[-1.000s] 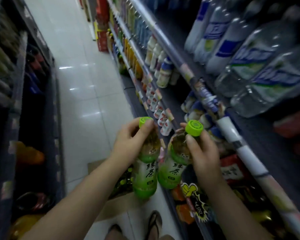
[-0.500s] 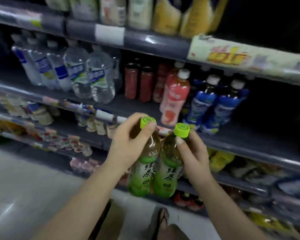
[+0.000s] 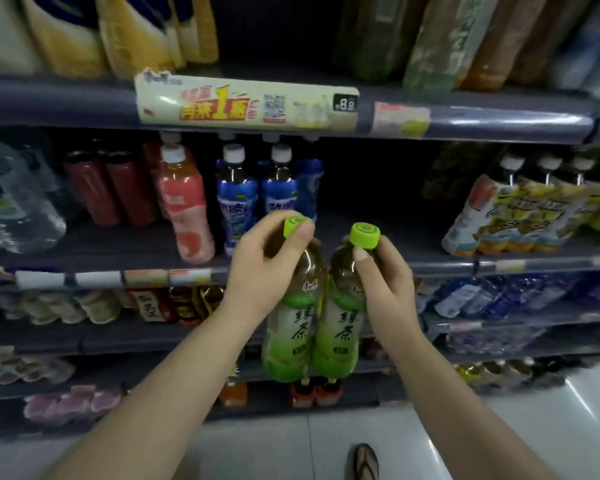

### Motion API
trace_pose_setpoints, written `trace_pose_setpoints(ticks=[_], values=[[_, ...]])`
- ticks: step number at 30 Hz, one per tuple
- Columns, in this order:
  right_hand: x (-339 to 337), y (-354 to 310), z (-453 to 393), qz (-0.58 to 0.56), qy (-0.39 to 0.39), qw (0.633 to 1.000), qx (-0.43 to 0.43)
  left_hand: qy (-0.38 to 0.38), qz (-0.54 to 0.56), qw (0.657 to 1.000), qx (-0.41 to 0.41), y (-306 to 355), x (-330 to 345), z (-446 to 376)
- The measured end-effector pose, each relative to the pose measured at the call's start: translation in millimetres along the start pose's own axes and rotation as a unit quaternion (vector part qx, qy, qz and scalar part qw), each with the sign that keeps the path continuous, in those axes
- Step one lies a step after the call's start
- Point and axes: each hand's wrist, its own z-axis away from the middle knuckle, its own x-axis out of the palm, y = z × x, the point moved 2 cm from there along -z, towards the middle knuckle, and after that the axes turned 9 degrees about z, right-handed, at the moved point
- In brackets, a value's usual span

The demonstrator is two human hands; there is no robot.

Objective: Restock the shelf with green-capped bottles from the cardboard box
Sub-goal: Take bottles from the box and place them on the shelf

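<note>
A sandalled foot [image 3: 362, 460] stands on the glossy white tiled floor [image 3: 499, 427]. Above it, the left hand [image 3: 260, 271] grips a clear plastic green-capped tea bottle [image 3: 293, 317] by the neck, fingers [image 3: 300, 233] curled round its cap. The right hand [image 3: 387, 289] grips a second green-capped tea bottle [image 3: 342, 320] the same way. Both bottles hang upright, touching side by side in mid-air before the grey metal shelf [image 3: 361, 237], where a bare gap lies between blue-labelled white-capped bottles [image 3: 238, 199] and yellow multipacks [image 3: 520, 216]
</note>
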Motion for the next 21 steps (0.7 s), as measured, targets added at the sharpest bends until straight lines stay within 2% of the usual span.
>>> trace_pose_setpoints(ticks=[5,10,14,21], values=[[-46,18,-52,0.015,-0.019,0.999,-0.044,0.032,0.042,0.999,0.009,-15,49,-47],[-75,38,-104,0.03,0.009,0.996,-0.088,0.046,0.045,0.996,0.064,-32,83,-94],[-85,60,-139,0.059,0.03,0.991,-0.117,0.103,0.07,0.989,0.081,-52,99,-123],[-92,98,-186,0.026,0.068,0.991,-0.11,0.12,0.043,0.985,0.119,-82,117,-160]])
